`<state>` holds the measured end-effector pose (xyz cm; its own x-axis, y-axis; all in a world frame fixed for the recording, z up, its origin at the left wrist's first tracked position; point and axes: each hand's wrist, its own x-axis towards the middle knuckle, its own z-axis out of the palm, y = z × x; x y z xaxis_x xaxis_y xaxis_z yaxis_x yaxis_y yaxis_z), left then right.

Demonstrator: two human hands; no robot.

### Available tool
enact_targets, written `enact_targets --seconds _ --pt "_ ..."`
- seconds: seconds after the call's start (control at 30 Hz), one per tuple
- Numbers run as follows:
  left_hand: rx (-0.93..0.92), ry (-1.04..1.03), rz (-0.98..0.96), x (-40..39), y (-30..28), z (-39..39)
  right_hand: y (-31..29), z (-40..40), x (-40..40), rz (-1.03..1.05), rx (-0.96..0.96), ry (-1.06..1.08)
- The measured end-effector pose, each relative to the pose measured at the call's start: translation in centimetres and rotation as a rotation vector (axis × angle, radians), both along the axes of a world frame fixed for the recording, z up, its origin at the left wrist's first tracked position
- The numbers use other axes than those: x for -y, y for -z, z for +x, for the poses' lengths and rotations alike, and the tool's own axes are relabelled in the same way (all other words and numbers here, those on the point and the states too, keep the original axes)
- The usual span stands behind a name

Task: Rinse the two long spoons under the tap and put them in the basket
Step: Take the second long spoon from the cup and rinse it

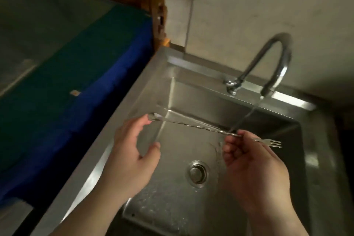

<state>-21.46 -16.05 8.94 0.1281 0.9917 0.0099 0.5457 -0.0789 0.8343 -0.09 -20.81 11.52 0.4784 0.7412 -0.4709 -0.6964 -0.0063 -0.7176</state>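
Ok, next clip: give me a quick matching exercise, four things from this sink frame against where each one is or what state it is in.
Things:
1. tap
2. long spoon
3. drain
4. blue cloth

States or places:
A. on the counter left of the sink
B. running water
C. in the sink floor
D. held across the sink by both hands

Pairs: 1-B, 2-D, 3-C, 4-A

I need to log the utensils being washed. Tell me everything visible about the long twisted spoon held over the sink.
The long twisted-stem metal bar spoon looks like shiny steel, slim, with a spiral shaft. Its small bowl end sits at the left hand fingertips; its other end is a small fork projecting past the right hand, which pinches the shaft. It lies nearly level over the sink, with the tap's water stream landing near the right-hand grip.
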Motion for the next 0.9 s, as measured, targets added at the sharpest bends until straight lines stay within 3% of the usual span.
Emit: enact_targets --seconds 0.37,0.9 --pt "0.108 0.225 -0.081 -1.4 5.0 15.0 6.2 11.2 4.5 -0.049 -0.125 0.314" --pt "0.218 0.276 -0.155 -2.1 7.0 20.6 9.5 13.2 6.2 -0.055 -0.192 0.425"
